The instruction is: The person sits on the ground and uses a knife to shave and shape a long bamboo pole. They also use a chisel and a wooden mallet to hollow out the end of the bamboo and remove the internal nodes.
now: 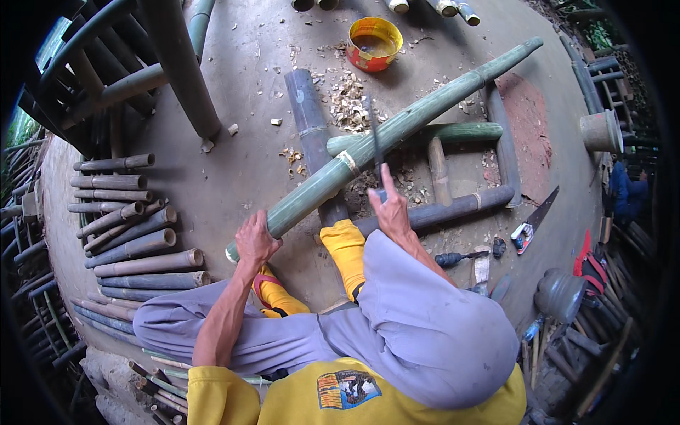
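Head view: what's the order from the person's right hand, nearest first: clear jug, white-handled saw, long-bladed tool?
1. Long-bladed tool: in the right hand.
2. White-handled saw: lying to the right.
3. Clear jug: farther right, lower in view.

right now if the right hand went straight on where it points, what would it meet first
Probably the long green bamboo pole, just ahead of the right hand; one view leaves their height gap unclear.
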A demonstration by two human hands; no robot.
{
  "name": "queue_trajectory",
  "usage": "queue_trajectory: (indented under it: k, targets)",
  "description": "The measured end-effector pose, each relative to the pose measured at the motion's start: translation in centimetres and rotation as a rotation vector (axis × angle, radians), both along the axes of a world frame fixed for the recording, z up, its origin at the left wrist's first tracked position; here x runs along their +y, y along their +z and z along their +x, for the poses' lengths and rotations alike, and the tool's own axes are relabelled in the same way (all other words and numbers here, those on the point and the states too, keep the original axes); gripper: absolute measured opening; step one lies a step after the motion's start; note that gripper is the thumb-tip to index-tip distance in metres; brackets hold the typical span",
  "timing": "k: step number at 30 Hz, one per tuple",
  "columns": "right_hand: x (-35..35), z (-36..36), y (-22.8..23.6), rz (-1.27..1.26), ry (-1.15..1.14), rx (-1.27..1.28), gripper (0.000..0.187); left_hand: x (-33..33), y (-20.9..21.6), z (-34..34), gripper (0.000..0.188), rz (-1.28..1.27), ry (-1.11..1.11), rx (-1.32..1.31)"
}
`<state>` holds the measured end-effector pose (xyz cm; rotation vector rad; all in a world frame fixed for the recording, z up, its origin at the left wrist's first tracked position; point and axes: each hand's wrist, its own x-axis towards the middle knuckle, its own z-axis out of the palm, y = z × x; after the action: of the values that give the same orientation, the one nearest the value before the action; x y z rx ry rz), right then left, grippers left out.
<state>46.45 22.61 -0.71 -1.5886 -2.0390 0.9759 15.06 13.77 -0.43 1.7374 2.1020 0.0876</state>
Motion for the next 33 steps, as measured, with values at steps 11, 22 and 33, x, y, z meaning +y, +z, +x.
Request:
queue_trajectory:
  k: [11, 22, 33]
  targets:
    - [-1.3, 1.2, 1.1, -0.041, 0.286, -0.233, 0.073, -0.1, 0.6, -0.5, 0.06, -0.147, 0.042, -0.146]
    - [0.9, 1.3, 1.2, 0.005, 0.18, -0.339, 0.072, 0.7, 0.9, -1.3, 0.07, -0.172, 0.01, -0.122]
    - [-2.3, -0.3, 1.7, -0.063, 0.196, -0.099, 0.073, -2.0, -0.5, 1.5, 0.07, 0.039, 0.007, 0.109]
